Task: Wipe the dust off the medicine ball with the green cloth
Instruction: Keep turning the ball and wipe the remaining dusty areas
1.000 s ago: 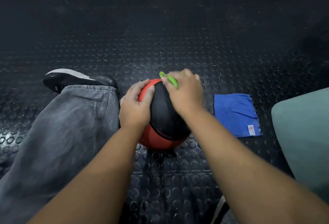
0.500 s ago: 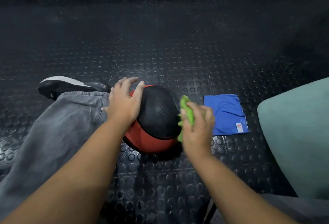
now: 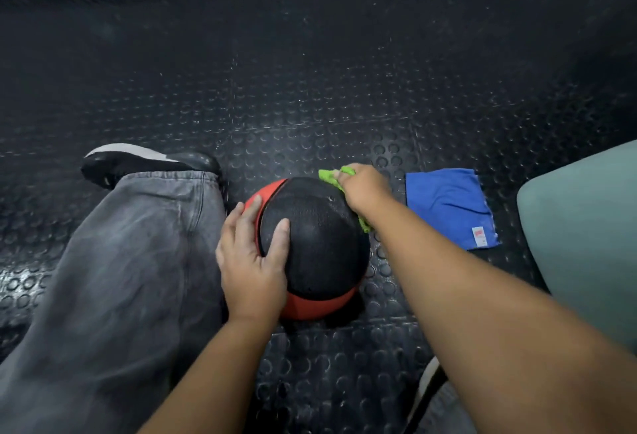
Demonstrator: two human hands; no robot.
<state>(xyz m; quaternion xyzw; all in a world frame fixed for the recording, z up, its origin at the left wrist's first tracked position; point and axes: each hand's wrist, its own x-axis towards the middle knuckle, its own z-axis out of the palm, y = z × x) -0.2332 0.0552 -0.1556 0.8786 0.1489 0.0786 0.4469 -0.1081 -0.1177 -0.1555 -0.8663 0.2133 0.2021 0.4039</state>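
The right grip (image 3: pixel 362 188) is curled tight around the green cloth (image 3: pixel 331 175), pressing it on the far right shoulder of the medicine ball (image 3: pixel 317 244). The left grip (image 3: pixel 251 261) lies with straight fingers on the ball's near left side. The ball sits on the studded black floor (image 3: pixel 310 88), between a grey trouser leg (image 3: pixel 120 261) and a flat blue cloth (image 3: pixel 448 206).

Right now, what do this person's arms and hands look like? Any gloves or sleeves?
Left hand and right hand are bare: no gloves, rings or watch visible. Both forearms are bare too, with no sleeve in view.
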